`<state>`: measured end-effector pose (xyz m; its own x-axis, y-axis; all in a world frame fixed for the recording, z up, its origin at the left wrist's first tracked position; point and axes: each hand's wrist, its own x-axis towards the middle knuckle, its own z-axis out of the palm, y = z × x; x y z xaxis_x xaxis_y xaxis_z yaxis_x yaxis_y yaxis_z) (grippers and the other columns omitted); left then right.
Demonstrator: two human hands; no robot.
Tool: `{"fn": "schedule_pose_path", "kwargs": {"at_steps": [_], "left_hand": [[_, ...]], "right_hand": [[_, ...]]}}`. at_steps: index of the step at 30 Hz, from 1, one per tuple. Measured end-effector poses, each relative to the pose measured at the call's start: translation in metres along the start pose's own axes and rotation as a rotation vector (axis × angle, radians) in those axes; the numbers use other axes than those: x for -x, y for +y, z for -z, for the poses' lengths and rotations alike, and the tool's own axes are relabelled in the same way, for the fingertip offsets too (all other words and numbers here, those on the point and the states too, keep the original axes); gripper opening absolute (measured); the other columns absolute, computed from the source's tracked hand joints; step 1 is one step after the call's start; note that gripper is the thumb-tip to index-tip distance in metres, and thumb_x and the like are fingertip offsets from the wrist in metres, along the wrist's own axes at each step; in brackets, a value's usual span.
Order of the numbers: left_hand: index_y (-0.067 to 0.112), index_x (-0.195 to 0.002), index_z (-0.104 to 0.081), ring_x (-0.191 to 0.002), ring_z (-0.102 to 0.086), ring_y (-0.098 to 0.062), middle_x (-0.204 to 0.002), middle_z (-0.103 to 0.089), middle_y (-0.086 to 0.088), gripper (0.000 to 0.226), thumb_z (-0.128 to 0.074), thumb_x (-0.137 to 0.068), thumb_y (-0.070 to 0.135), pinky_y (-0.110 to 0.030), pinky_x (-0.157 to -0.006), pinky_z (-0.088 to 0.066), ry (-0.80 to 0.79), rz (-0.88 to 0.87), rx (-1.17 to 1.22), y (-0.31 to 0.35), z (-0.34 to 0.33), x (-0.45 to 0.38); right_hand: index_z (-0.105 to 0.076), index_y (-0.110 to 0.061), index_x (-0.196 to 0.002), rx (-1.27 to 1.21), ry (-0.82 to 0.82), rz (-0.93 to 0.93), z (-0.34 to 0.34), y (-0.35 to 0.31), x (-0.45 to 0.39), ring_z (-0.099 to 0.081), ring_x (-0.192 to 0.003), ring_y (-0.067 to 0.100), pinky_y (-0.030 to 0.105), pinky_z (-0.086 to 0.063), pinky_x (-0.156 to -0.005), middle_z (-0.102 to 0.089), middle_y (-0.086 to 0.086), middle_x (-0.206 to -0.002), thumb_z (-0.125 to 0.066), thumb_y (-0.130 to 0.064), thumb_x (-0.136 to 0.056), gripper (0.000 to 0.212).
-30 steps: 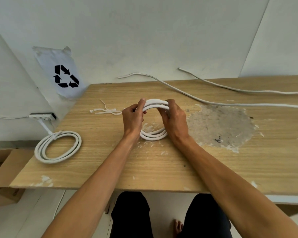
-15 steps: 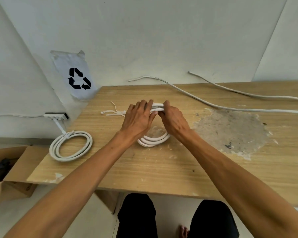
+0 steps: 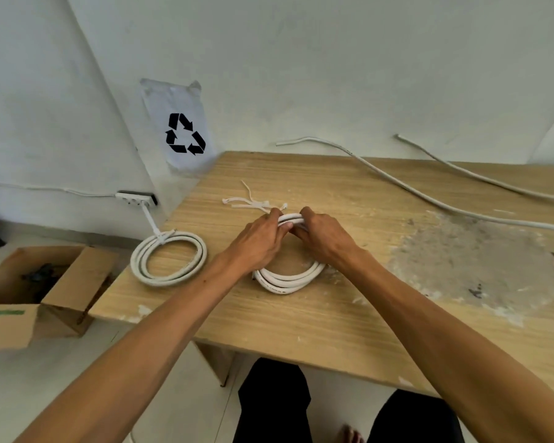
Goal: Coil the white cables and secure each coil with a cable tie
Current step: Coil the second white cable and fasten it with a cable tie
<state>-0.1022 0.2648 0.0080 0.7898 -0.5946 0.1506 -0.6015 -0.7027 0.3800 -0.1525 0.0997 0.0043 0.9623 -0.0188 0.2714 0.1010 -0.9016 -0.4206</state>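
We had both hands on the far side of the coil [image 3: 288, 279]: our left hand [image 3: 259, 241], which a second before had only pinched the strands at its side, had slid across until its fingers met those of our right hand [image 3: 325, 239], both curled round the bunched strands. The coil rested on the table [image 3: 333, 314], its near loops splayed. We judged the bundle gathered for tying; the loose cable ties [image 3: 250, 203] lay just beyond our knuckles. A tied coil [image 3: 168, 262] sat further left, two uncoiled cables [image 3: 429, 199] further right.
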Motion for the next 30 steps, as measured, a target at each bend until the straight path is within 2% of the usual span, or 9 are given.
{"fn": "schedule_pose_path", "kwargs": {"at_steps": [3,7,10,13,15,17,19,23,30], "left_hand": [[0.017,-0.122,-0.047,-0.099,-0.062,-0.035,-0.111,-0.065,-0.014,0.041,-0.029,-0.105,0.05,-0.045,-0.082,-0.049,-0.009,0.016,-0.027,0.0,-0.002,-0.003],[0.015,-0.12,-0.049,-0.099,-0.058,-0.033,-0.111,-0.064,-0.014,0.04,-0.026,-0.107,0.045,-0.041,-0.078,-0.044,-0.03,0.055,-0.17,0.006,-0.004,-0.001],[0.012,-0.126,-0.054,-0.129,-0.038,-0.03,-0.143,-0.045,-0.015,0.045,-0.025,-0.107,0.041,-0.045,-0.104,-0.033,0.022,0.028,-0.328,0.009,-0.007,0.0],[0.014,-0.141,-0.047,-0.148,-0.018,-0.027,-0.164,-0.016,-0.008,0.05,-0.023,-0.108,0.042,-0.05,-0.119,-0.02,-0.016,0.029,-0.207,0.007,-0.008,0.0],[0.018,-0.149,-0.04,-0.144,-0.032,-0.026,-0.16,-0.032,-0.007,0.05,-0.022,-0.108,0.04,-0.047,-0.116,-0.029,-0.043,0.001,-0.138,0.004,-0.009,0.0],[0.019,-0.143,-0.046,-0.129,-0.052,-0.026,-0.144,-0.054,-0.006,0.044,-0.025,-0.108,0.037,-0.044,-0.106,-0.041,-0.042,-0.022,-0.106,0.002,-0.011,-0.002],[0.017,-0.133,-0.052,-0.116,-0.058,-0.027,-0.132,-0.062,-0.007,0.04,-0.027,-0.108,0.037,-0.044,-0.098,-0.046,-0.031,-0.014,-0.097,0.002,-0.011,-0.003],[0.013,-0.124,-0.054,-0.112,-0.058,-0.029,-0.124,-0.063,-0.009,0.036,-0.03,-0.107,0.035,-0.042,-0.092,-0.045,-0.012,-0.026,-0.128,0.003,-0.011,-0.002],[0.016,-0.144,-0.04,-0.127,-0.045,-0.028,-0.14,-0.051,-0.006,0.044,-0.047,-0.101,0.027,-0.045,-0.1,-0.04,-0.011,-0.038,-0.175,0.002,-0.013,-0.004]], "right_hand": [[-0.053,-0.004,-0.108,0.053,-0.026,-0.019,-0.002,0.001,-0.001,-0.057,-0.098,0.04,0.038,-0.039,-0.071,-0.063,0.022,-0.107,-0.051,-0.039,-0.101,0.035],[-0.051,-0.008,-0.127,0.187,-0.082,-0.049,-0.008,0.002,-0.002,-0.042,-0.122,0.032,0.044,-0.036,-0.096,-0.049,0.014,-0.131,-0.045,-0.04,-0.102,0.041],[-0.048,-0.01,-0.134,0.198,-0.127,-0.036,-0.009,0.004,-0.003,-0.038,-0.131,0.029,0.045,-0.032,-0.103,-0.044,0.01,-0.142,-0.042,-0.039,-0.103,0.043],[-0.044,-0.012,-0.139,0.178,-0.174,-0.024,-0.008,0.005,-0.004,-0.036,-0.136,0.028,0.045,-0.029,-0.108,-0.042,0.009,-0.146,-0.041,-0.038,-0.103,0.046],[-0.041,-0.014,-0.144,0.151,-0.22,-0.024,-0.006,0.006,-0.006,-0.034,-0.138,0.027,0.045,-0.026,-0.111,-0.04,0.009,-0.15,-0.04,-0.038,-0.102,0.049],[-0.041,-0.017,-0.147,0.018,-0.252,-0.074,-0.004,0.008,-0.01,-0.036,-0.138,0.027,0.045,-0.025,-0.113,-0.041,0.008,-0.151,-0.034,-0.041,-0.102,0.051],[-0.045,-0.017,-0.144,-0.133,-0.196,-0.132,0.0,0.009,-0.019,-0.045,-0.133,0.028,0.049,-0.032,-0.112,-0.049,0.009,-0.146,-0.029,-0.043,-0.098,0.055],[-0.062,-0.015,-0.127,-0.098,0.042,-0.099,-0.001,0.011,-0.05,-0.059,-0.111,0.031,0.047,-0.048,-0.094,-0.064,0.014,-0.12,-0.046,-0.024,-0.1,0.032],[-0.064,-0.027,-0.127,0.213,-0.228,-0.057,0.004,0.002,-0.087,-0.046,-0.126,0.028,0.042,-0.044,-0.099,-0.048,0.009,-0.133,-0.061,-0.022,-0.093,0.035]]}}
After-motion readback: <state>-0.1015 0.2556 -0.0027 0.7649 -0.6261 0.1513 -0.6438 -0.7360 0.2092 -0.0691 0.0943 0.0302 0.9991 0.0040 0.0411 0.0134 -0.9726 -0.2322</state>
